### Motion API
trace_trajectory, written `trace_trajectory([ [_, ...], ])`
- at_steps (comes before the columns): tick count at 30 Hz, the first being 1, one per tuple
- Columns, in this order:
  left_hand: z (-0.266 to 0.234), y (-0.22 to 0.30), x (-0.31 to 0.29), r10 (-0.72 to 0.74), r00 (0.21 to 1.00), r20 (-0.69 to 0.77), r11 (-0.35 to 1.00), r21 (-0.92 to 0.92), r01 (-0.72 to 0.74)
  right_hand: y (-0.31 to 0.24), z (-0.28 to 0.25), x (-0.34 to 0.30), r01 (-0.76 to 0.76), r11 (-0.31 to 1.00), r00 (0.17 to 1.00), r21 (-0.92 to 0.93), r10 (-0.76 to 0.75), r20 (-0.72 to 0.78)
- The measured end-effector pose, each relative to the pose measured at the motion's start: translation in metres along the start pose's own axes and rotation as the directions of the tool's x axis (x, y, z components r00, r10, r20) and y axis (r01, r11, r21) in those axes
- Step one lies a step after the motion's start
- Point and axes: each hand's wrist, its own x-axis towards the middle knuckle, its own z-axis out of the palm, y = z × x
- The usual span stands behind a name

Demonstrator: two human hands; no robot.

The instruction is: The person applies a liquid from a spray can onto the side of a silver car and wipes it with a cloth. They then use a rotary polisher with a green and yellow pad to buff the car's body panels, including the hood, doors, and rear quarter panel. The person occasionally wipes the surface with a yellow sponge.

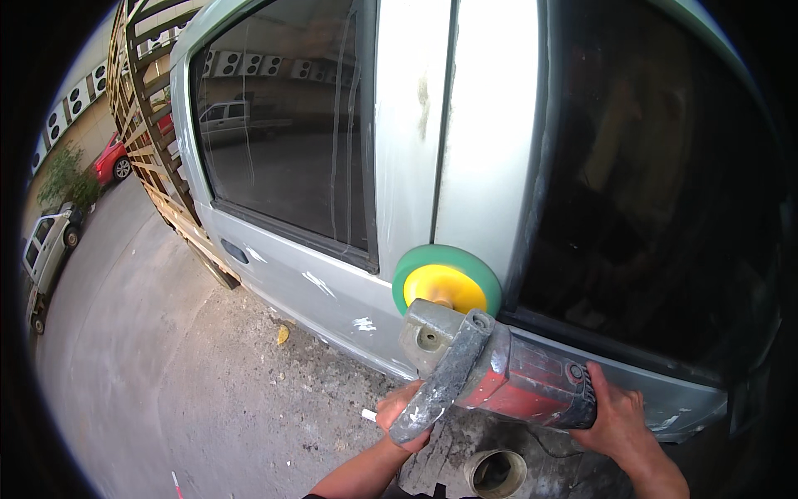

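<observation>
A red and grey power polisher, scuffed and smeared with white, is held across the side of a silver vehicle. Its round green pad, with a yellow backing disc, lies against the panel at the seam between two doors. My left hand is closed round the grey front handle. A small white stick, perhaps a cigarette, pokes out beside its fingers. At the rear of the polisher's body, my right hand is wrapped round the housing, its fingers partly hidden.
An open round bucket stands on the ground below the polisher, near a dark cord. Dark windows flank the pillar. Slatted wooden racking rises at the vehicle's far left end. Parked cars stand further left.
</observation>
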Motion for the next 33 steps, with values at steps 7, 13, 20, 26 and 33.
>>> trace_trajectory([
  [7, -0.009, 0.002, 0.076, 0.050, 0.995, -0.091, 0.998, -0.035, -0.053, -0.014, -0.067, 0.055, 0.071, 0.997, 0.993, 0.008, -0.070, -0.099],
  [13, 0.031, 0.080, 0.254, 0.237, 0.961, -0.144, 0.948, -0.181, -0.261, -0.029, -0.183, 0.099, 0.032, 0.999, 0.963, 0.027, -0.023, -0.267],
  [20, 0.061, 0.186, 0.430, 0.277, 0.957, -0.091, 0.879, -0.378, -0.291, -0.034, -0.297, 0.136, -0.080, 0.942, 0.936, 0.326, 0.183, -0.299],
  [26, 0.093, 0.231, 0.481, 0.264, 0.964, -0.042, 0.901, -0.346, -0.262, -0.017, -0.338, 0.137, -0.055, 0.966, 0.905, 0.251, 0.155, -0.396],
  [33, 0.212, 0.258, 0.473, 0.483, 0.870, 0.100, 0.855, -0.265, -0.445, 0.071, -0.355, 0.056, -0.133, 0.914, 0.863, 0.383, 0.297, -0.409],
])
